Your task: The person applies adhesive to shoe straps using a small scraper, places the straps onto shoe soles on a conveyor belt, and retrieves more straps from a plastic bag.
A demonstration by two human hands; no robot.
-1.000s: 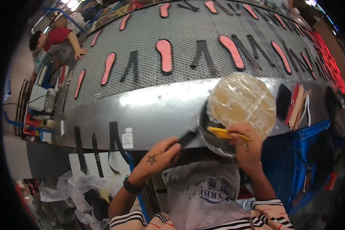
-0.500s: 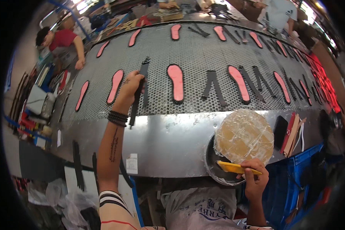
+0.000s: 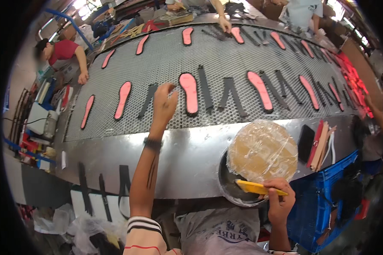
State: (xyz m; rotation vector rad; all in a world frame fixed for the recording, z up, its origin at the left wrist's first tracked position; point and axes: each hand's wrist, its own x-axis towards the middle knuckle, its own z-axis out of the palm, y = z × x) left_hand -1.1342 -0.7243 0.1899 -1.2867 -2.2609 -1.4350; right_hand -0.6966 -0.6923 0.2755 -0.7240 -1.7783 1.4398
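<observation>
My left hand hovers over the mesh belt, empty, its fingers loosely curved and apart. Close to its right lies a pink, black-edged insole, with a black strap beside that. Another black strap is partly hidden by the hand. In my right hand is a flat yellow tool, perhaps a brush; its tip is over a dark round pot. A round, plastic-wrapped yellowish lid or slab covers part of the pot.
More insoles and black straps lie in two rows along the belt. Right of the pot are a dark flat object and several strips. A blue crate stands below. Black straps hang at the near left edge. Other people stand around the table.
My left hand has moved right and let go of its black strap. A strap now lies right of the pink insole. Another person's hand has come in at the far side.
</observation>
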